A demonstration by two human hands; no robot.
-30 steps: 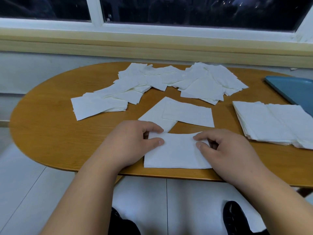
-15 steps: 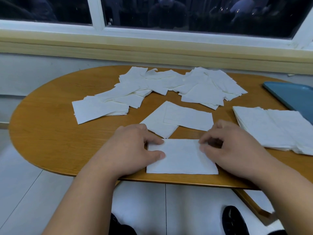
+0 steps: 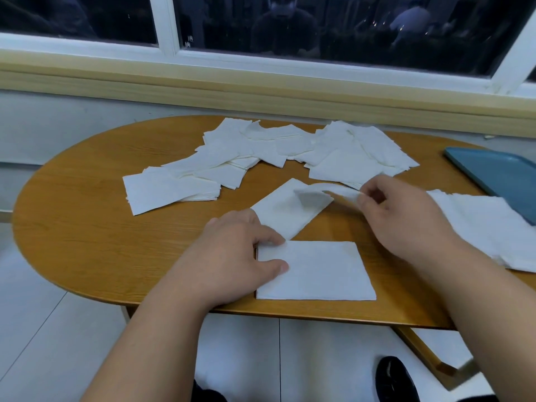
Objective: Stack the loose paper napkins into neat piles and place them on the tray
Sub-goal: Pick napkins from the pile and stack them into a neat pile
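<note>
A squared-up pile of white napkins lies at the table's near edge. My left hand rests on its left side, thumb and fingers pressing the paper flat. My right hand pinches the right edge of a single napkin, which is lifted off the table. Under it another napkin lies slanted. Several loose napkins are scattered across the far half of the table. A thick stack of napkins sits at the right, beside the blue tray.
The oval wooden table stands against a wall under a windowsill. White floor tiles and a black shoe show below the table's near edge. A wooden table support runs under the right side.
My right hand left the near pile, moved up and away, and picked up the edge of a napkin behind it. My left hand stayed on the pile.
</note>
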